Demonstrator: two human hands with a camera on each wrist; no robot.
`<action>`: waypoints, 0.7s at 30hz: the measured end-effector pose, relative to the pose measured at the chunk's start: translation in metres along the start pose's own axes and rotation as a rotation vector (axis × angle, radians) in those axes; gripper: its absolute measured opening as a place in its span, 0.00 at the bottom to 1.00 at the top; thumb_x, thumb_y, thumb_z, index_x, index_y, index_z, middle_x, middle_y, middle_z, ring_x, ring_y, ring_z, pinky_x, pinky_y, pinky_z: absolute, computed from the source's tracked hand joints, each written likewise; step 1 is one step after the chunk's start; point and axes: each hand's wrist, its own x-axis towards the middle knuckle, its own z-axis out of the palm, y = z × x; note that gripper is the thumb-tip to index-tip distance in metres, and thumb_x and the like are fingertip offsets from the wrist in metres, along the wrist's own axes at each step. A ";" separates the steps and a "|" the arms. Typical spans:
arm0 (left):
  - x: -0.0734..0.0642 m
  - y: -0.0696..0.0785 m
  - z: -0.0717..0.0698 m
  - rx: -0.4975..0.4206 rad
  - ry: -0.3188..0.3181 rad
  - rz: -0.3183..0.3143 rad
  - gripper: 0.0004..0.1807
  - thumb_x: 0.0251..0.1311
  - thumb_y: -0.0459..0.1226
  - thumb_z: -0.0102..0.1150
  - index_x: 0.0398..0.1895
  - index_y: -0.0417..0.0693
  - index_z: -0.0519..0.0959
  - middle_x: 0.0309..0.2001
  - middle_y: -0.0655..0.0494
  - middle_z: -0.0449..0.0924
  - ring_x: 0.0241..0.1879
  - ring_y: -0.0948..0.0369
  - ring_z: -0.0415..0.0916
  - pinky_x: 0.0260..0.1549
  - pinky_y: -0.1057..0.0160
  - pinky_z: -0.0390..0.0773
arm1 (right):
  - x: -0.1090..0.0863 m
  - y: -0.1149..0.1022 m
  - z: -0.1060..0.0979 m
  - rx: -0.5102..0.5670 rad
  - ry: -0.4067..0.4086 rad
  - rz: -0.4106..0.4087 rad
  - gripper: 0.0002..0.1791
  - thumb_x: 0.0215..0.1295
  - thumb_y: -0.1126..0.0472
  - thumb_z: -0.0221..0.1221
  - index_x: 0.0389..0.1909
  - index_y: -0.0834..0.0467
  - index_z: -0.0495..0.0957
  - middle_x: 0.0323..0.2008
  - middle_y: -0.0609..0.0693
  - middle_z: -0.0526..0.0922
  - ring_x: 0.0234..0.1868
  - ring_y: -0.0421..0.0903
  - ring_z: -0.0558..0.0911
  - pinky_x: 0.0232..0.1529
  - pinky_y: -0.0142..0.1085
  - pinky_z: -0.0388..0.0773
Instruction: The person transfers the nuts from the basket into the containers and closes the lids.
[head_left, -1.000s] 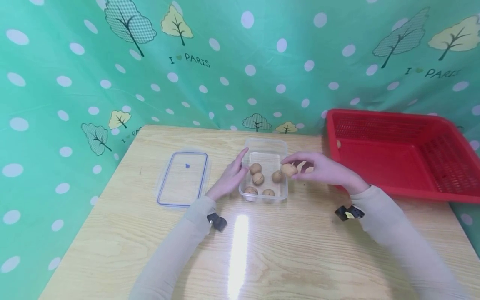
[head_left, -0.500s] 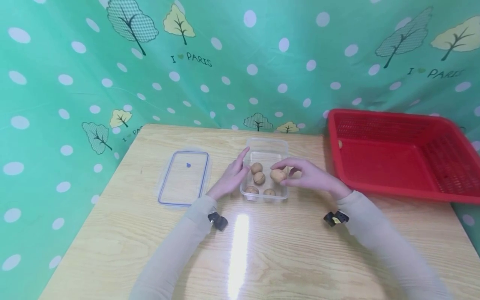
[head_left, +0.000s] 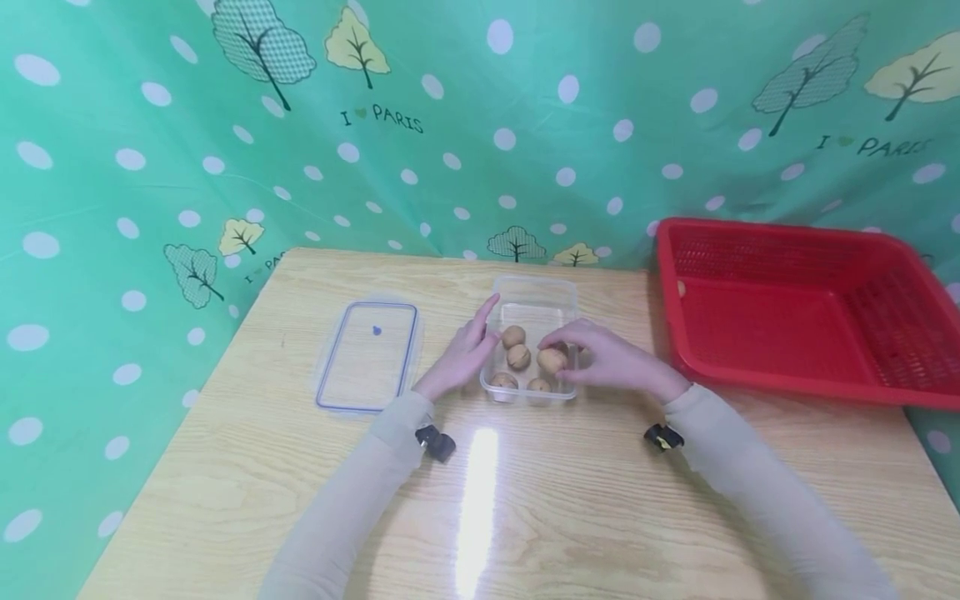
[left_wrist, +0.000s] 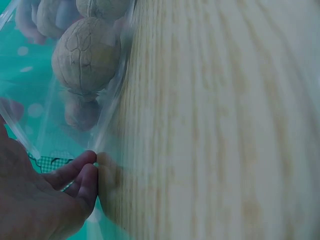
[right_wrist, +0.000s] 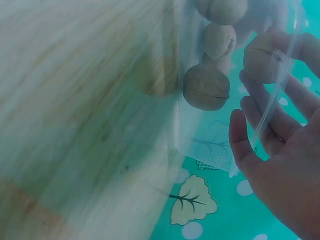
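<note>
A clear plastic food container point(head_left: 536, 292) stands at the middle of the table with several walnuts point(head_left: 518, 357) in it, most toward its near half. My right hand point(head_left: 611, 358) reaches over the container's right rim and pinches a walnut point(right_wrist: 261, 59) between thumb and fingers, low inside the box. In the right wrist view the held walnut shows close to the side wall, apart from another walnut point(right_wrist: 206, 88) on the bottom. My left hand point(head_left: 461, 354) rests against the left side with its index finger extended; in the left wrist view its fingertips point(left_wrist: 89, 172) touch near the bottom edge.
A transparent lid with a blue seal point(head_left: 367, 357) lies flat at the left of the container. At the right stands a large red basket point(head_left: 795, 387), with a small brown round thing point(head_left: 681, 288) at its left wall. A green patterned curtain point(head_left: 450, 125) hangs behind the table point(head_left: 585, 517).
My right hand has moved left with the walnut, from over the container's right rim down into the box. The left hand stays in place.
</note>
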 end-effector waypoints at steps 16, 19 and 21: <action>0.000 -0.002 0.001 -0.019 -0.008 -0.003 0.34 0.72 0.38 0.40 0.78 0.58 0.42 0.51 0.42 0.72 0.34 0.54 0.73 0.46 0.48 0.74 | 0.000 -0.002 -0.004 -0.028 -0.007 -0.029 0.14 0.58 0.66 0.66 0.46 0.62 0.81 0.45 0.54 0.82 0.50 0.55 0.76 0.55 0.49 0.70; 0.000 -0.002 0.000 -0.011 -0.004 0.017 0.35 0.72 0.38 0.40 0.78 0.55 0.42 0.65 0.39 0.65 0.51 0.48 0.72 0.58 0.44 0.66 | -0.001 -0.002 -0.007 -0.009 0.038 -0.030 0.13 0.58 0.68 0.64 0.45 0.61 0.81 0.44 0.53 0.82 0.51 0.53 0.77 0.56 0.50 0.70; 0.001 -0.002 0.000 0.000 0.006 0.032 0.34 0.72 0.38 0.41 0.78 0.54 0.43 0.68 0.37 0.60 0.57 0.45 0.68 0.60 0.43 0.63 | -0.002 -0.003 -0.010 -0.002 0.061 -0.030 0.13 0.59 0.69 0.64 0.45 0.61 0.81 0.45 0.53 0.82 0.52 0.52 0.77 0.56 0.50 0.69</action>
